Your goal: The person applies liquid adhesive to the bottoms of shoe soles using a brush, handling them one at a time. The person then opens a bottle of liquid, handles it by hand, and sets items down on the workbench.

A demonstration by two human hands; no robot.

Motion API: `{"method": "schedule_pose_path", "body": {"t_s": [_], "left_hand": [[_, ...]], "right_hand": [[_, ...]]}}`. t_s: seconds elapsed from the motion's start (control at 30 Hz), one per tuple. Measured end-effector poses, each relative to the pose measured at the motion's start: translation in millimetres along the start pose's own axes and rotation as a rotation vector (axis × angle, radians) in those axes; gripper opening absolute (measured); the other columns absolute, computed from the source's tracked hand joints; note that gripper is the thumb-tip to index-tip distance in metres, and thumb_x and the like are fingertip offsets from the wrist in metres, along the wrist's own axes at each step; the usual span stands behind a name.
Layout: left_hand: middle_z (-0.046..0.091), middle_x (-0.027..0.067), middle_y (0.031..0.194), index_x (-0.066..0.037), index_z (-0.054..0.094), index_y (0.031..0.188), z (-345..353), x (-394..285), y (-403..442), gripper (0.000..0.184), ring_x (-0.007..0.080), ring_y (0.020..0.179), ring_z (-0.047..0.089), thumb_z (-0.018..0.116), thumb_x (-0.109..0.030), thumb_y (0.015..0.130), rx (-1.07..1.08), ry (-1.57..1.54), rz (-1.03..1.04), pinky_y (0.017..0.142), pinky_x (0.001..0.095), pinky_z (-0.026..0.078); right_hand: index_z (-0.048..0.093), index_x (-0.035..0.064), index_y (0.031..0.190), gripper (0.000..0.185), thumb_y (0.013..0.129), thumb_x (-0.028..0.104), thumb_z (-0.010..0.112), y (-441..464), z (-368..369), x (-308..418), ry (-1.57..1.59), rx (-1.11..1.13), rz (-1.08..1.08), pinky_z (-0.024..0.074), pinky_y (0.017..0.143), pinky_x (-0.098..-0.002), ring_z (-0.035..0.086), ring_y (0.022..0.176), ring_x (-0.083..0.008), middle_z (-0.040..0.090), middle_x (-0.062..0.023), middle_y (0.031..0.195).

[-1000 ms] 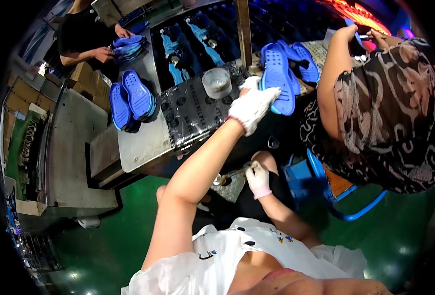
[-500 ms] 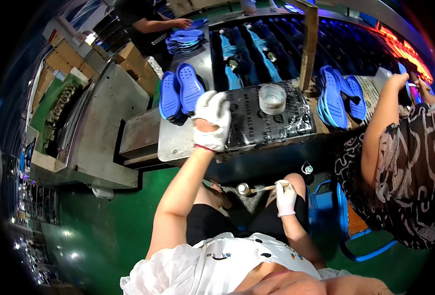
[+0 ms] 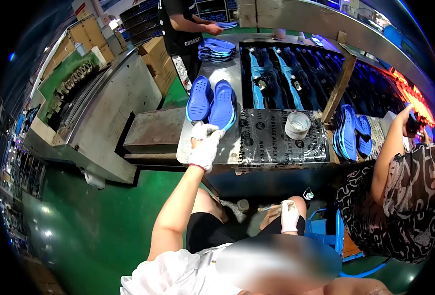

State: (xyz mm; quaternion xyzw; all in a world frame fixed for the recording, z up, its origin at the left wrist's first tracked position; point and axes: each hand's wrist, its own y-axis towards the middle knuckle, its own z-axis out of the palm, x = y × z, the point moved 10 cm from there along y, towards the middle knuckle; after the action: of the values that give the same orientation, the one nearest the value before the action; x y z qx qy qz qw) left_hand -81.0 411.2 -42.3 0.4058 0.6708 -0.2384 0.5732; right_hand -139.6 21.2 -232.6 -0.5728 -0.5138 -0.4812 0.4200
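Observation:
A pair of blue shoe soles with small holes at the toe lies on the metal end of the bench: a left sole [image 3: 198, 101] and a right sole [image 3: 222, 104]. My left hand [image 3: 205, 147], in a white glove, has its fingers closed at the heel of the right sole. Low over my knee, my gloved right hand [image 3: 290, 216] grips a brush [image 3: 269, 208] that points left. A small jar [image 3: 243, 205] stands below, left of the brush tip. On the black plastic bench cover sits a whitish round tub [image 3: 297, 126].
More blue soles [image 3: 346, 132] lie at the bench's right, beside a seated co-worker [image 3: 404, 182]. Behind the left end, another person [image 3: 180, 39] handles soles near a stack [image 3: 216, 50]. A wooden post [image 3: 339, 83] rises by the conveyor [image 3: 276, 78].
My left hand has come down to the right sole's heel, and that sole sits nearer me beside the other. My right hand has lifted the brush away from the jar. The view has shifted.

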Motion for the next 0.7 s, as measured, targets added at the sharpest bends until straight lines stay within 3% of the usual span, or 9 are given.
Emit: {"method": "schedule_pose_path", "body": {"t_s": [0.07,0.17,0.3,0.37,0.47,0.53,0.57,0.6,0.7], "left_hand": [[0.058,0.0062,0.099,-0.005,0.059,0.091,3,3,-27,0.018,0.0092,0.086,0.054,0.068,-0.018,0.082,0.116,-0.225,-0.277,0.067,0.0273,0.051],[0.058,0.0066,0.093,-0.001,0.058,0.101,0,6,-32,0.02,0.0122,0.081,0.056,0.063,-0.015,0.087,-0.044,-0.548,-0.211,0.07,0.0289,0.051],[0.057,0.0067,0.106,-0.005,0.046,0.121,14,0,-42,0.031,0.014,0.087,0.057,0.05,-0.003,0.09,-0.085,-0.894,-0.241,0.069,0.0289,0.054],[0.056,0.0096,0.115,-0.006,0.04,0.131,29,1,-53,0.045,0.0164,0.094,0.059,0.052,0.001,0.089,0.088,-1.164,-0.306,0.072,0.0283,0.055],[0.057,0.0081,0.117,-0.002,0.044,0.13,31,-28,-72,0.053,0.0202,0.103,0.058,0.058,0.008,0.08,0.108,-1.172,-0.153,0.092,0.032,0.048],[0.058,0.0076,0.115,-0.002,0.046,0.128,29,-34,-73,0.051,0.0196,0.101,0.059,0.057,0.008,0.079,0.108,-1.059,-0.103,0.09,0.0304,0.048],[0.059,0.007,0.112,-0.001,0.048,0.126,27,-41,-74,0.05,0.019,0.099,0.059,0.057,0.008,0.078,0.107,-0.949,-0.033,0.087,0.0287,0.048],[0.061,0.0062,0.108,0.0,0.049,0.125,18,-45,-78,0.05,0.0173,0.098,0.058,0.059,0.007,0.077,0.037,-0.818,-0.011,0.086,0.0292,0.047],[0.058,0.0068,0.114,-0.001,0.047,0.127,6,-40,-93,0.052,0.0167,0.1,0.057,0.064,0.001,0.079,-0.158,-0.67,-0.085,0.088,0.0303,0.046]], "right_hand": [[0.063,0.0013,0.091,0.013,0.088,0.013,0.059,-1,-1,16,-0.059,0.017,-0.008,0.0493,0.062,-0.0281,0.062,0.064,-0.0151,0.065,-0.0077,0.073],[0.064,0.0017,0.091,0.015,0.088,0.015,0.059,1,6,5,-0.046,0.07,0.046,0.0493,0.063,-0.0287,0.063,0.066,-0.016,0.065,-0.0083,0.075],[0.064,0.0014,0.091,0.015,0.087,0.015,0.059,5,3,-3,-0.079,0.039,0.067,0.0486,0.067,-0.0287,0.062,0.07,-0.0157,0.065,-0.008,0.075],[0.064,0.0009,0.091,0.014,0.088,0.014,0.059,8,-1,-16,-0.022,0.024,0.083,0.0481,0.068,-0.0282,0.061,0.07,-0.015,0.064,-0.0069,0.076],[0.063,0.0002,0.09,0.012,0.089,0.011,0.058,7,-8,1,-0.041,0.066,0.128,0.0461,0.069,-0.0262,0.058,0.075,-0.0117,0.063,-0.0045,0.081],[0.062,0.0006,0.09,0.007,0.088,0.007,0.06,13,-18,27,0.073,-0.055,-0.081,0.0459,0.072,-0.0258,0.057,0.076,-0.0106,0.062,-0.0045,0.084],[0.062,0.0006,0.091,0.006,0.088,0.006,0.06,10,-21,52,0.029,-0.074,0.004,0.0463,0.073,-0.0266,0.056,0.077,-0.0111,0.061,-0.0036,0.085],[0.061,0.0025,0.093,0.01,0.091,0.012,0.059,9,-23,87,0.029,-0.099,-0.219,0.0445,0.07,-0.0225,0.053,0.076,-0.0084,0.06,-0.0017,0.085],[0.058,0.0015,0.103,0.013,0.091,0.004,0.054,2,-21,155,0.349,-0.011,-0.178,0.046,0.063,-0.0206,0.059,0.069,-0.0091,0.059,-0.005,0.089]]}}
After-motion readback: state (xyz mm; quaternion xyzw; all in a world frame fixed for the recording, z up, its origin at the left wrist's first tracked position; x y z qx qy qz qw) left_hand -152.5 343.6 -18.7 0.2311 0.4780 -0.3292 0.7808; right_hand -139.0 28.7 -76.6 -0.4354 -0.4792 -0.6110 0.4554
